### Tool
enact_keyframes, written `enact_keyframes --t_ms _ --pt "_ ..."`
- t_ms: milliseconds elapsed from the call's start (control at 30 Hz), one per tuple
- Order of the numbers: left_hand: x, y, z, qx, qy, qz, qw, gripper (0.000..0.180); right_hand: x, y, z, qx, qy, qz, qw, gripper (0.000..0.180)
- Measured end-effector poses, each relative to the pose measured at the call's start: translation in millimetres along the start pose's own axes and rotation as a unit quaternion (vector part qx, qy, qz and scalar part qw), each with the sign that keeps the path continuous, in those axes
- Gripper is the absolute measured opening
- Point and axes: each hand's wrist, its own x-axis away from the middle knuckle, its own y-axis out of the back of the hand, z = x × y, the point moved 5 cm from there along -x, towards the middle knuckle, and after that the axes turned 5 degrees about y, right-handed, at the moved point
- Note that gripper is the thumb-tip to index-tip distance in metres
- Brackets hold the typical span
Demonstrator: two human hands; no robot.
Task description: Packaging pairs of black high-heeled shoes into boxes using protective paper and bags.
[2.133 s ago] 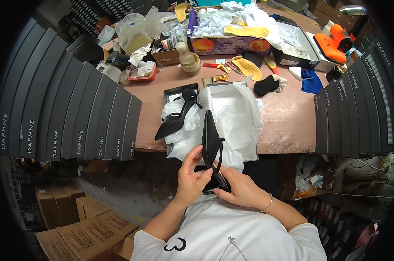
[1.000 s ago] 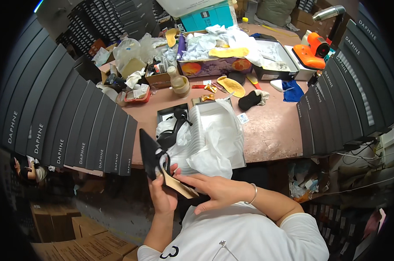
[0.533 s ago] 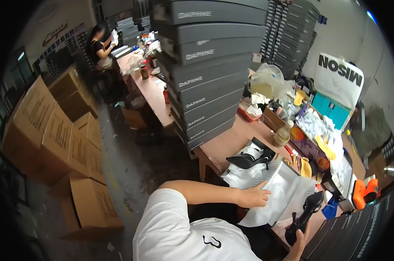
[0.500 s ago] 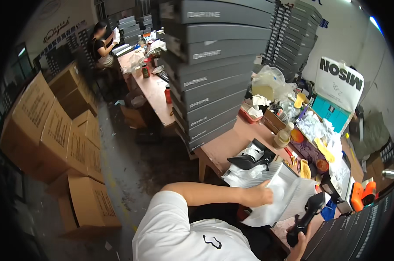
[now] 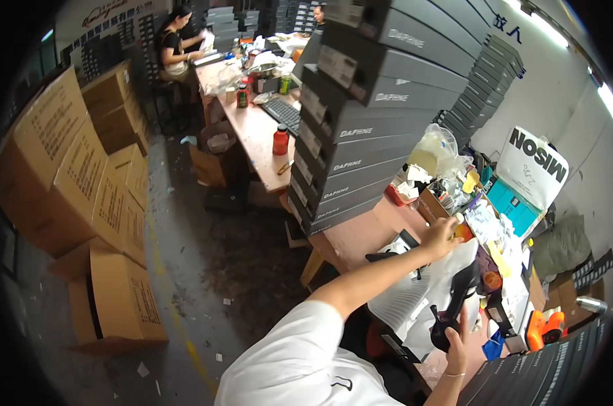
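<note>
My right hand (image 5: pixel 457 349) grips a black high-heeled shoe (image 5: pixel 457 298) by its lower end and holds it upright over the table's near edge. My left arm stretches across the pinkish table (image 5: pixel 350 238). My left hand (image 5: pixel 442 237) sits at the cluttered back of the table beside a small jar (image 5: pixel 459 227); whether its fingers hold anything is unclear. Crumpled white wrapping paper (image 5: pixel 415 298) lies between the two hands. A second black shoe (image 5: pixel 388 256) rests partly hidden just left of my forearm.
A tall stack of grey shoeboxes (image 5: pixel 367 122) stands left of the table, and more grey boxes (image 5: pixel 543 379) line the lower right. Brown cartons (image 5: pixel 70 155) pile along the left. A person (image 5: pixel 174 47) sits at a far table with a red bottle (image 5: pixel 281 140) and a keyboard (image 5: pixel 284 114).
The view has swung from the table toward the left aisle. My left hand left the white paper and reached farther back into the clutter. My right hand still holds the shoe.
</note>
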Motion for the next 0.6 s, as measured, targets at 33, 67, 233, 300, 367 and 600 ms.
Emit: enact_keyframes --t_ms 33,67,233,300,367,600 --pt "21.4 15.3 2.2 0.055 -0.030 -0.066 0.996 0.051 1.6 13.7 -32.5 -0.041 -0.028 -0.054 0.997 0.078" --pt "47.2 31.1 -12.9 0.162 0.007 0.027 0.986 0.053 7.2 24.4 -51.9 -0.093 -0.050 -0.081 0.991 0.078" --pt "220.2 23.0 -10.9 -0.096 0.035 0.315 0.943 0.102 1.1 43.1 -90.7 -0.274 -0.035 -0.104 0.955 0.074" --pt "246.4 5.5 -5.0 -0.131 0.034 0.292 0.947 0.082 -2.1 47.2 -81.9 -0.302 0.006 -0.085 0.949 0.066" --pt "243.8 -14.7 7.7 -0.132 0.020 0.278 0.951 0.054 2.5 65.3 -79.0 -0.309 0.029 -0.108 0.945 0.066" --pt "196.5 3.6 -9.1 0.022 0.149 0.246 0.958 0.020 61.2 138.3 -110.8 -0.361 -0.006 -0.301 0.883 0.067"
